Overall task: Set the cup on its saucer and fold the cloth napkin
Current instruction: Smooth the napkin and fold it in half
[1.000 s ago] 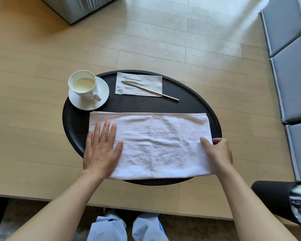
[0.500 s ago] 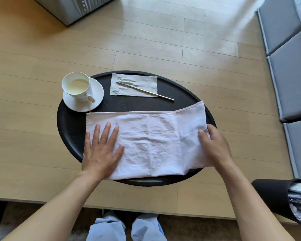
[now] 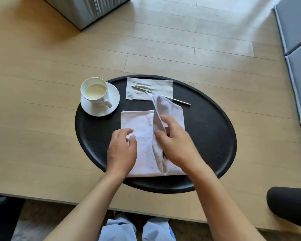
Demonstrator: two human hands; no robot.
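Note:
A white cup (image 3: 94, 91) with pale liquid stands on its white saucer (image 3: 109, 108) at the far left of a round black tray (image 3: 207, 136). The white cloth napkin (image 3: 142, 122) lies on the tray's middle. Its right half stands up in a tall flap, partway over the left half. My right hand (image 3: 174, 141) is shut on that flap's edge. My left hand (image 3: 122, 150) rests on the napkin's lower left part, fingers slightly curled, holding nothing.
A grey paper napkin (image 3: 163, 87) with a thin metal utensil (image 3: 179, 101) lies at the tray's far side. The tray sits on a light wooden table (image 3: 42, 119). Grey cushions (image 3: 299, 66) line the right edge. A black object (image 3: 288, 207) sits at the lower right.
My right hand has lifted the napkin's right end and carried it leftward over the middle. My left hand has shifted right and raised its fingers. The view moved closer.

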